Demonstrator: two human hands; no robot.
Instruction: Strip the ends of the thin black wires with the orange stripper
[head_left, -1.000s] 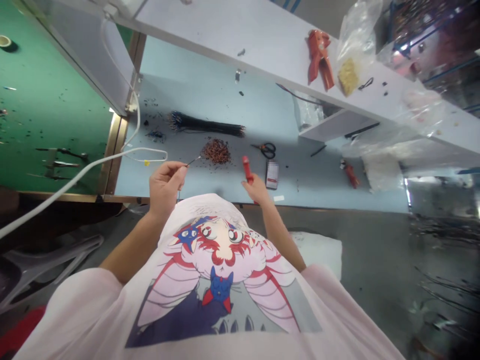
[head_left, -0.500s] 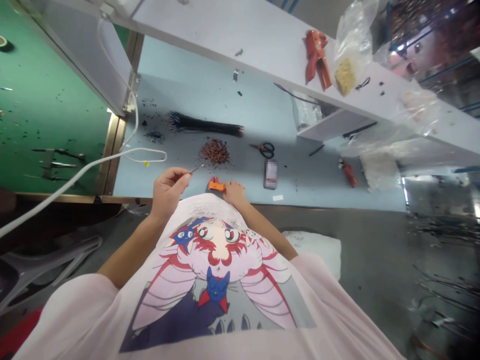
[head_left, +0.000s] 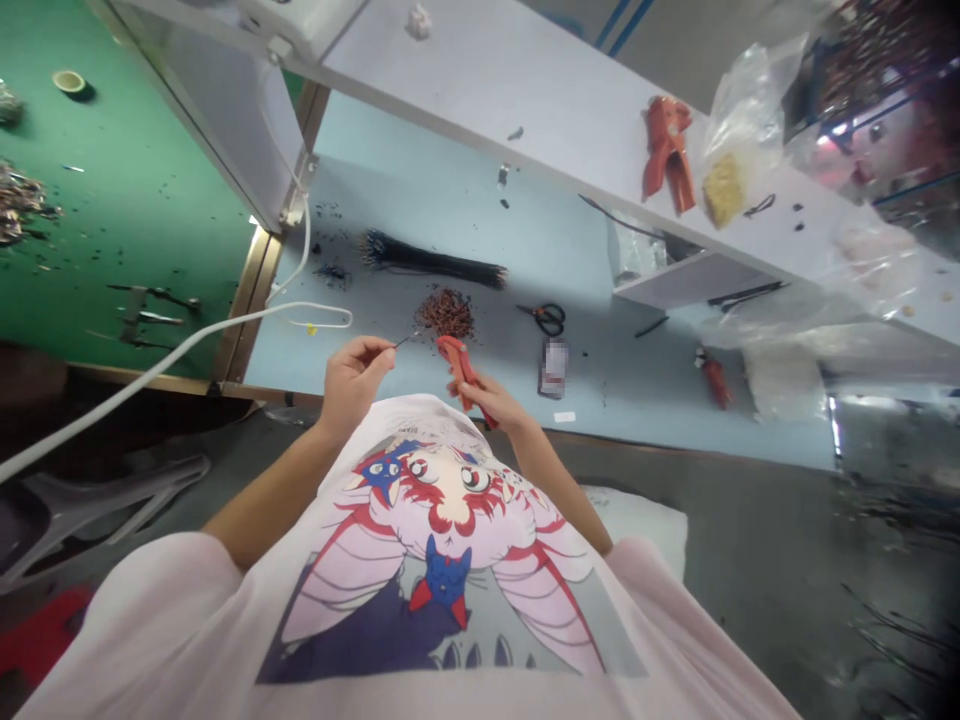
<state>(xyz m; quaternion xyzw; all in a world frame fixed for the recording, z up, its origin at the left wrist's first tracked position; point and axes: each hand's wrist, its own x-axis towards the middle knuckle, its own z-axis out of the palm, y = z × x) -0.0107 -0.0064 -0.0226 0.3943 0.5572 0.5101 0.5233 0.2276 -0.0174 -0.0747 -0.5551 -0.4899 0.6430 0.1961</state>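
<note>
Your left hand [head_left: 352,380] is closed in a fingertip pinch, thumb against index finger, around a short length of dark wire [head_left: 403,341] that pokes out to the right and slightly away from you, with a pale tip at its far end. Your right hand [head_left: 496,402] is wrapped around the handles of a red hand tool [head_left: 456,358], whose head points away from you and a little left. So the wire lies between your two hands: gripped by the left, its free tip near the tool's head but apart from it. Whether the tool's mouth is parted or closed is too small to tell. Just beyond the wire tip and the tool's head, on the blue tabletop [head_left: 405,150], is a loose heap of small copper-brown pieces [head_left: 446,312]; the tool's head overlaps its near edge in this view. Farther out, past the heap, a long bundle of dark wires [head_left: 435,262] lies roughly crosswise to you. To the right of your right hand you have a phone [head_left: 553,368], with black-handled scissors [head_left: 550,319] just beyond it and a small white slip [head_left: 564,417] nearer the table's front edge. A white cable [head_left: 225,322] loops in to the left of your left hand.
</note>
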